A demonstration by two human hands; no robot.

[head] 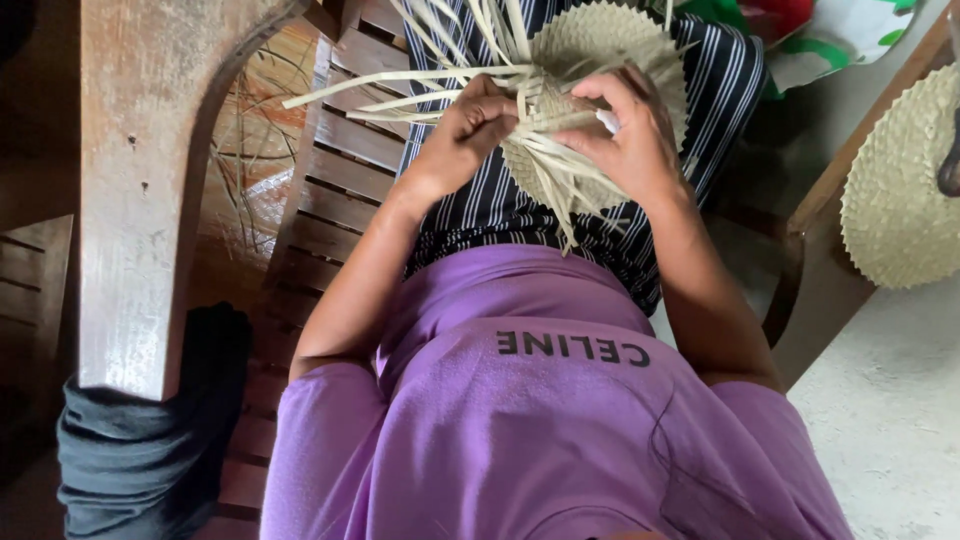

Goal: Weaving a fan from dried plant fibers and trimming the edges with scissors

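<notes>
At the far left a worn wooden armrest (140, 200) runs down the view, with a dark grey cloth (140, 450) bunched at its lower end; beside it the slatted wooden bench seat (330, 190) shows bare brown slats, and behind those a reddish floor strewn with thin dry strands; the person sits on this bench in a purple shirt (540, 420) and striped black-and-white trousers (500, 200), one of each; the left hand (465, 130) is closed in a pinch on pale palm-leaf strips (400, 85) that fan out to the left; just beside it the right hand (625, 125) is curled around the half-woven palm-leaf piece (600, 50), which rests over the lap, loose strip ends hanging below it; further right, a curved wooden chair arm (800, 250) crosses a pale concrete floor (890, 400); at the right edge lies one finished round woven mat (900, 200), so two woven pieces in all, and two hands at work
</notes>
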